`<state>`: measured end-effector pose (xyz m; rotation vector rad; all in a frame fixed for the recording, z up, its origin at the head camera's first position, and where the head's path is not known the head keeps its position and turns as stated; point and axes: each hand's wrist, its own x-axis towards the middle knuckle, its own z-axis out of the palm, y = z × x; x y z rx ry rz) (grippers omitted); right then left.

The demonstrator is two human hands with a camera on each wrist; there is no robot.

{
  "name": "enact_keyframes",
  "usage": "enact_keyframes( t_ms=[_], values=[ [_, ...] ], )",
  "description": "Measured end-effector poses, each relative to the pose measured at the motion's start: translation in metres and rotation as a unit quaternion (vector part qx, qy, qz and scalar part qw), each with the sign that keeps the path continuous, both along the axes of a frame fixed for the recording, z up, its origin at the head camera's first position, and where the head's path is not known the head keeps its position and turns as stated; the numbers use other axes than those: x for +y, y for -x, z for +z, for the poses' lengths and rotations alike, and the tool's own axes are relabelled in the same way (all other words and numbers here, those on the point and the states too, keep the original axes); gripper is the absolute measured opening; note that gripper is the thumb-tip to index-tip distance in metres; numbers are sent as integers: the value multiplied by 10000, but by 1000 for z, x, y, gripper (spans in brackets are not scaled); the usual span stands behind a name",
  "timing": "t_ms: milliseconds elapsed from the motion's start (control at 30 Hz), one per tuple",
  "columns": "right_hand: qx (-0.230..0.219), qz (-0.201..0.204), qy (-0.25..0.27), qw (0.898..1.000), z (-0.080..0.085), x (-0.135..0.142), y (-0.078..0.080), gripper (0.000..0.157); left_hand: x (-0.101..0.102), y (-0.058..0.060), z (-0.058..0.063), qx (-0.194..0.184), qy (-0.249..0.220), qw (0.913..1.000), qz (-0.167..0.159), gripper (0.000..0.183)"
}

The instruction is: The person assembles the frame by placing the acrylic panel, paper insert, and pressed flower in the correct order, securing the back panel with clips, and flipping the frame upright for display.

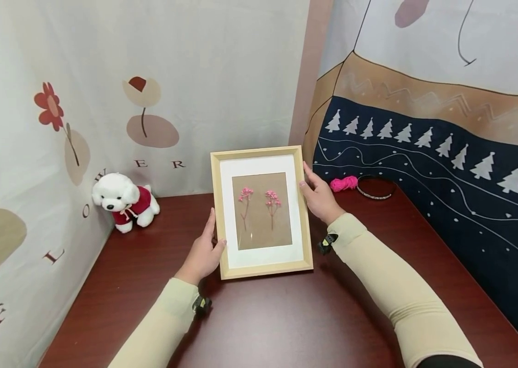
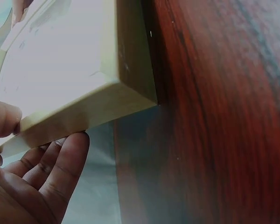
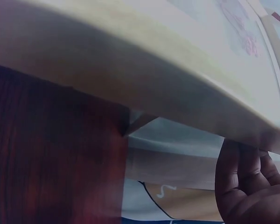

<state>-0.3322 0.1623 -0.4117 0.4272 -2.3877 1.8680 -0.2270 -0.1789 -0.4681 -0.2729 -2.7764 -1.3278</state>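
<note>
A picture frame (image 1: 261,258) with a light wood border, white mat and two pink dried flower sprigs faces me, tilted slightly, near the table's middle. My left hand (image 1: 202,255) grips its lower left side, thumb at the front edge and fingers toward the back. On the upper right side, my right hand (image 1: 321,197) holds the other edge the same way. The left wrist view shows the frame's corner (image 2: 130,88) close to the tabletop, with fingers (image 2: 67,161) beneath the side. In the right wrist view, fingers (image 3: 238,168) press against the frame's outer side (image 3: 144,84).
A white plush dog (image 1: 118,194) in a red outfit sits at the table's back left. A bundle of pink yarn (image 1: 344,184) and a dark headband-like loop (image 1: 375,197) lie at the back right. Printed cloth (image 1: 222,76) hangs behind the dark red table (image 1: 259,327).
</note>
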Motion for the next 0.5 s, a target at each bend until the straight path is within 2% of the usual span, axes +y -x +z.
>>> enact_keyframes(
  t_ms=[233, 367, 500],
  values=[
    [55, 137, -133, 9998, 0, 3, 3, 64, 0, -1, -3, 3, 123, 9999, 55, 92],
    [-55, 157, -240, 9996, 0, 7, 2, 64, -2, -2, -4, 81, 149, 9998, 52, 95],
    [43, -24, -921, 9957, -1, 20, -3, 65, -12, -5, -1, 378, 357, 9986, 102, 98]
  ],
)
